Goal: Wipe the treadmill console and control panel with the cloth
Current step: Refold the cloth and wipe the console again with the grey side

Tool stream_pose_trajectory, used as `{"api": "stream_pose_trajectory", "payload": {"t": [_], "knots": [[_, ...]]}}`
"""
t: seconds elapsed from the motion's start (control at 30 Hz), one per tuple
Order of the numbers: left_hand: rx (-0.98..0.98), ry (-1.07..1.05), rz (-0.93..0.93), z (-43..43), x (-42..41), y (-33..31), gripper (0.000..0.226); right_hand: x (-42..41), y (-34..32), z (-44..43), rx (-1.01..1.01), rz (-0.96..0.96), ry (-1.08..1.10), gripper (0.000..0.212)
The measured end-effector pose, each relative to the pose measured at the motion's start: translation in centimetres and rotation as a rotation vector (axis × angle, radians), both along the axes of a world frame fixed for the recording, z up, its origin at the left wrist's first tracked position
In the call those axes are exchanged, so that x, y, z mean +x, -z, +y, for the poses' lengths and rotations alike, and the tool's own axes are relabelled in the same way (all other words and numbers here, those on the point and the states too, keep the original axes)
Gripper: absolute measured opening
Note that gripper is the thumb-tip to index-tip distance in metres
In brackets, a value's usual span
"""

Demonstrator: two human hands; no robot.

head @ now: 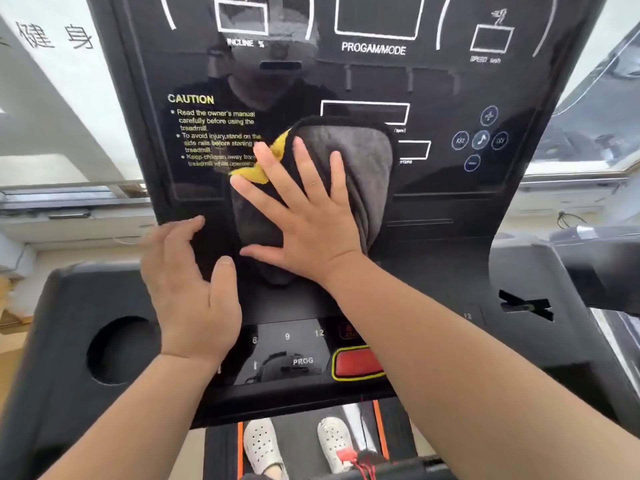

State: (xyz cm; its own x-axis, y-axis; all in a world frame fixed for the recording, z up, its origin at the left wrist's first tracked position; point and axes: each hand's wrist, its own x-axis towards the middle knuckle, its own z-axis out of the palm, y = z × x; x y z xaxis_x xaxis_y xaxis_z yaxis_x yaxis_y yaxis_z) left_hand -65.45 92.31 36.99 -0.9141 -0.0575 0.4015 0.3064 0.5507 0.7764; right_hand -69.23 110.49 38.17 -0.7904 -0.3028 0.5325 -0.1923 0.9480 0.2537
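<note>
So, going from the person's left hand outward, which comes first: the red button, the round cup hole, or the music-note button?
From the left hand, in the head view:
1. Cup hole, just to its left on the console's left wing.
2. Red button, lower right, on the bottom control panel.
3. Music-note button, far upper right on the upright panel.

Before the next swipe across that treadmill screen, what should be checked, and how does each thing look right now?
1. Cloth flat under right hand: ok.
2. Cloth touching the console: ok.
3. Left hand clear of the wiping path: ok, beside the cloth, empty.
4. Red stop button not pressed: ok, the forearm passes above it.
5. Control panel wiped: cannot tell.
6. Smudges remaining on the glossy console: cannot tell, reflections hide them.
</note>
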Motion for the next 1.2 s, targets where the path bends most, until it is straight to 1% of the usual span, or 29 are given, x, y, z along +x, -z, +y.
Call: {"api": "stream_pose_trajectory", "payload": {"t": [0.17, 0.3, 0.4, 0.5, 0.57, 0.63, 0.77, 0.87, 0.93, 1.07, 1.2], "knots": [[-0.042, 0.095, 0.056, 4.6, 1.4, 0.5, 0.044, 1.6, 0.5, 7.4, -0.01, 0.045, -0.028, 0.083], [0.041, 0.07, -0.05, 7.5, 2.7, 1.3, 0.04, 2.9, 0.7, 12.8, 0.013, 0.036, -0.036, 0.081], [0.03, 0.046, -0.078, 8.9, 3.6, 2.0, 0.038, 3.8, 0.9, 16.2, -0.003, 0.041, -0.007, 0.076], [0.002, 0.031, -0.096, 9.8, 4.6, 2.3, 0.038, 5.3, 1.7, 19.2, -0.034, 0.005, 0.061, 0.068], [-0.026, 0.019, -0.1, 10.1, 5.4, 2.4, 0.038, 7.0, 2.2, 20.6, -0.099, -0.057, 0.105, 0.063], [-0.049, 0.011, -0.102, 10.2, 6.2, 2.5, 0.037, 9.3, 2.8, 21.2, -0.158, -0.17, 0.132, 0.061], [-0.15, -0.018, -0.102, 9.1, 7.2, 2.7, 0.036, 14.7, 4.0, 21.4, -0.186, -0.426, -0.004, 0.062], [-0.205, -0.089, -0.107, 7.3, 7.8, 2.6, 0.038, 16.9, 5.1, 20.4, -0.131, -0.668, -0.006, 0.069], [-0.213, -0.132, -0.124, 6.1, 8.3, 2.4, 0.039, 17.2, 5.7, 18.8, -0.113, -0.754, 0.068, 0.081], [-0.235, -0.183, -0.183, 3.9, 9.3, 2.3, 0.043, 17.2, 5.6, 14.4, -0.195, -0.757, 0.228, 0.097], [-0.226, -0.219, -0.24, 1.7, 9.7, 2.5, 0.045, 16.9, 5.1, 9.9, -0.243, -0.82, 0.252, 0.116]]}}
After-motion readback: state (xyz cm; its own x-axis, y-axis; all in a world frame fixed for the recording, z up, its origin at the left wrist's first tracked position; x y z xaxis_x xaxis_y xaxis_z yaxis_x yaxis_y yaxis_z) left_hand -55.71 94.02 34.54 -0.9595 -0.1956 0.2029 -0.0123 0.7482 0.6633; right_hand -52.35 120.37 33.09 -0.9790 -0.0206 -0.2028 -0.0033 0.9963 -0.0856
